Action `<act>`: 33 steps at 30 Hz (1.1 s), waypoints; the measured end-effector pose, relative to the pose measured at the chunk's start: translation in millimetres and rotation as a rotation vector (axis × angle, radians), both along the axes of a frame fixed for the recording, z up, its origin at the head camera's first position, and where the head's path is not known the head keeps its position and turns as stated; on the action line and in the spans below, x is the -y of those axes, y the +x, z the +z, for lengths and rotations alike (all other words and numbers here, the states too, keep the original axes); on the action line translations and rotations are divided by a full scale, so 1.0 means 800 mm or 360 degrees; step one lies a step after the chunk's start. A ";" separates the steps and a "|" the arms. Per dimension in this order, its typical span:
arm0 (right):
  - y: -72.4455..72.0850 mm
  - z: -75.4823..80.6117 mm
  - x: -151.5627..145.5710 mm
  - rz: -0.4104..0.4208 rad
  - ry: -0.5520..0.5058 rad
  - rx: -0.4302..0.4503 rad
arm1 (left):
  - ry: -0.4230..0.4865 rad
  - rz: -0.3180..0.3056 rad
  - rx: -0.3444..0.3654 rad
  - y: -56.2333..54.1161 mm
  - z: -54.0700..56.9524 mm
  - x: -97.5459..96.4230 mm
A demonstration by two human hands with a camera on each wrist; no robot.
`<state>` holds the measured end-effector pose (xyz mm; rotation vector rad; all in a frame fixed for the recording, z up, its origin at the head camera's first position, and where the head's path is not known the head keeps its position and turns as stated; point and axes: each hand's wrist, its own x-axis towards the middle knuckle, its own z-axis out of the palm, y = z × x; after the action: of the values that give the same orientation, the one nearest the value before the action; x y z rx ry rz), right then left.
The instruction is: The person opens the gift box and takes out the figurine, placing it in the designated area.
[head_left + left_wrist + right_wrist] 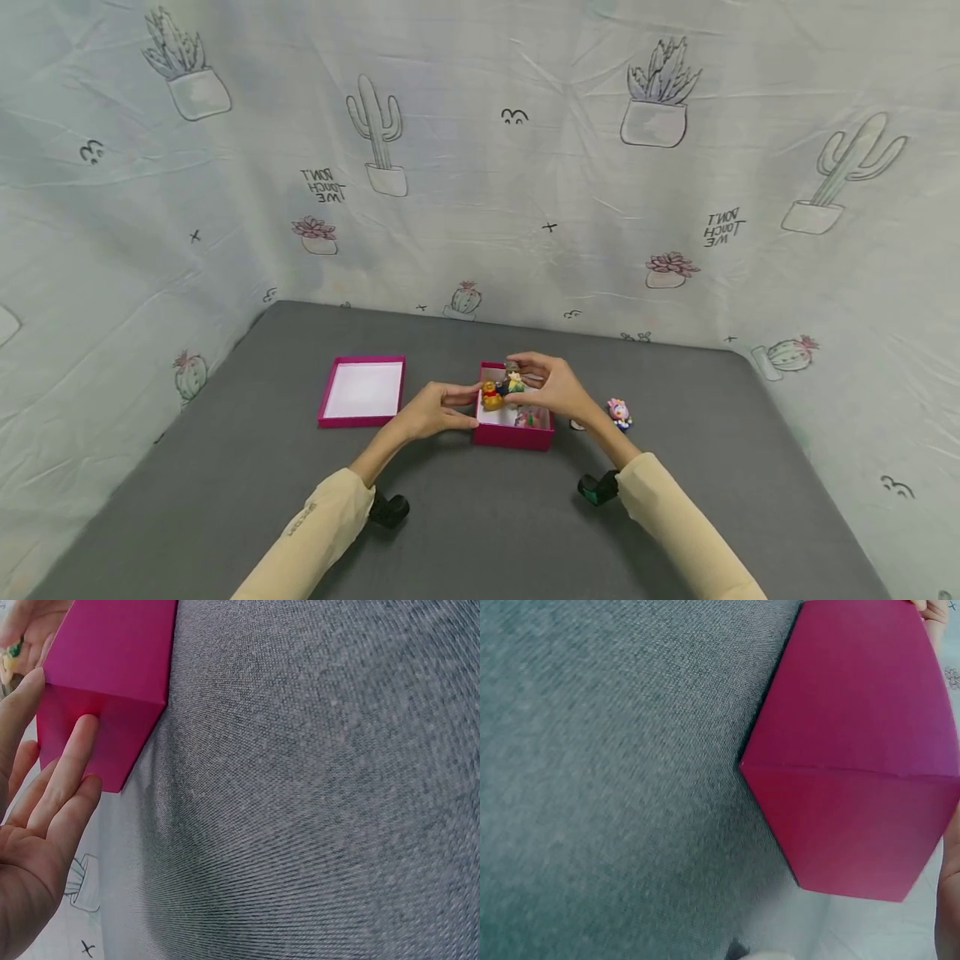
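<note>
A magenta box [512, 436] with a white inside stands uncovered on the grey table. My left hand [429, 411] rests against its left side; in the left wrist view, extended fingers [75, 754] press on the outer end wall. Over the box, my right hand [557, 388] pinches a small figurine [513, 377] with a dark hat and green-yellow clothing between thumb and fingers. A yellow bear figurine [491, 396] in red sits inside at the left. Something pink and green [529, 417] lies in the near right part, partly hidden. The right wrist view shows mostly the box's outer walls [855, 690].
The matching lid [365, 390] lies left of the box, white inside up. A pink, white and blue figurine [619, 413] is on the table beyond my right wrist, beside a whitish object [577, 425] mostly hidden by the arm. A printed cloth [480, 167] hangs behind.
</note>
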<state>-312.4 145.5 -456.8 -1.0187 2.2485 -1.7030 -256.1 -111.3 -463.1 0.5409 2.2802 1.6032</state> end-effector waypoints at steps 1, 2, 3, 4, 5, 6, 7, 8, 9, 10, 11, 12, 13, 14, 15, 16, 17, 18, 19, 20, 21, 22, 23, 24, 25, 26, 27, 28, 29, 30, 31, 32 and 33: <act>0.001 0.001 -0.002 0.0003 -0.0015 -0.0008 | 0.0000 0.0001 0.0001 0.000 0.000 0.000; 0.003 0.003 -0.004 0.0004 -0.0027 -0.0016 | 0.0001 0.0001 -0.0001 0.000 0.000 0.000; 0.005 0.005 -0.005 -0.0004 -0.0034 -0.0026 | 0.0002 -0.0001 -0.0004 0.000 0.000 0.000; 0.007 0.007 -0.007 -0.0014 -0.0035 -0.0043 | 0.0004 -0.0004 -0.0006 0.000 0.000 0.000; 0.011 0.012 -0.008 -0.0026 -0.0032 -0.0068 | 0.0009 -0.0007 -0.0007 0.000 -0.001 0.000; 0.014 0.016 -0.008 -0.0042 -0.0030 -0.0086 | 0.0016 -0.0009 -0.0006 0.000 -0.001 0.000; 0.019 0.021 -0.010 -0.0060 -0.0026 -0.0103 | 0.0019 -0.0010 -0.0004 0.000 -0.002 0.001; 0.023 0.026 -0.011 -0.0075 -0.0025 -0.0117 | 0.0021 -0.0012 -0.0005 0.000 -0.002 0.001; 0.027 0.032 -0.012 -0.0087 -0.0021 -0.0136 | 0.0024 -0.0014 -0.0002 0.000 -0.002 0.001; 0.031 0.037 -0.014 -0.0102 -0.0014 -0.0153 | 0.0025 -0.0014 -0.0001 0.000 -0.003 0.001; 0.035 0.042 -0.016 -0.0112 -0.0009 -0.0178 | 0.0026 -0.0012 0.0000 0.000 -0.003 0.001; 0.037 0.045 -0.019 -0.0125 -0.0006 -0.0181 | 0.0025 -0.0013 -0.0002 0.000 -0.003 0.001; 0.039 0.048 -0.021 -0.0134 -0.0005 -0.0182 | 0.0026 -0.0014 -0.0001 0.000 -0.003 0.001; 0.039 0.049 -0.024 -0.0141 -0.0005 -0.0189 | 0.0028 -0.0015 -0.0002 0.000 -0.003 0.001; 0.040 0.051 -0.027 -0.0149 -0.0002 -0.0190 | 0.0031 -0.0016 -0.0003 0.000 -0.002 0.001; 0.040 0.051 -0.030 -0.0154 -0.0010 -0.0184 | 0.0032 -0.0018 -0.0007 -0.001 -0.002 0.001; 0.040 0.051 -0.034 -0.0160 -0.0016 -0.0175 | 0.0035 -0.0021 -0.0006 -0.001 -0.002 0.001; 0.039 0.050 -0.037 -0.0165 -0.0025 -0.0157 | 0.0039 -0.0023 -0.0003 -0.001 -0.002 0.001; 0.038 0.049 -0.040 -0.0170 -0.0028 -0.0154 | 0.0042 -0.0024 -0.0001 -0.001 -0.002 0.000; 0.037 0.046 -0.044 -0.0178 -0.0034 -0.0147 | 0.0043 -0.0025 -0.0003 0.000 -0.001 0.000; 0.035 0.043 -0.048 -0.0188 -0.0041 -0.0135 | 0.0042 -0.0025 -0.0002 0.000 -0.001 0.000; 0.034 0.040 -0.052 -0.0194 -0.0050 -0.0131 | 0.0041 -0.0025 0.0000 0.000 0.000 0.000; 0.032 0.037 -0.057 -0.0202 -0.0053 -0.0126 | 0.0042 -0.0025 0.0002 0.000 0.000 0.000; 0.031 0.035 -0.061 -0.0213 -0.0054 -0.0125 | 0.0040 -0.0024 0.0001 0.000 0.000 0.000; 0.030 0.033 -0.065 -0.0221 -0.0062 -0.0120 | 0.0038 -0.0023 -0.0001 0.001 0.001 0.000; 0.028 0.031 -0.070 -0.0226 -0.0074 -0.0115 | 0.0034 -0.0022 -0.0003 0.001 0.001 0.000; 0.029 0.031 -0.074 -0.0228 -0.0084 -0.0119 | 0.0034 -0.0022 -0.0006 0.001 0.001 0.000; 0.029 0.032 -0.079 -0.0227 -0.0096 -0.0127 | 0.0034 -0.0021 -0.0008 0.001 0.001 0.000; 0.032 0.037 -0.082 -0.0233 -0.0102 -0.0118 | 0.0035 -0.0020 -0.0010 0.001 0.000 0.000; 0.035 0.042 -0.086 -0.0238 -0.0105 -0.0127 | 0.0029 -0.0019 -0.0014 0.001 0.000 0.001; 0.035 0.044 -0.090 -0.0240 -0.0113 -0.0127 | 0.0028 -0.0018 -0.0015 0.000 0.000 0.001; 0.034 0.045 -0.094 -0.0251 -0.0110 -0.0133 | 0.0028 -0.0018 -0.0017 0.000 -0.001 0.001; 0.035 0.047 -0.098 -0.0259 -0.0111 -0.0136 | 0.0026 -0.0018 -0.0020 0.000 -0.001 0.001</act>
<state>-284.8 224.2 -419.2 -0.9632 2.4014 -1.8474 -256.4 -112.3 -463.7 0.5682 2.2710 1.6188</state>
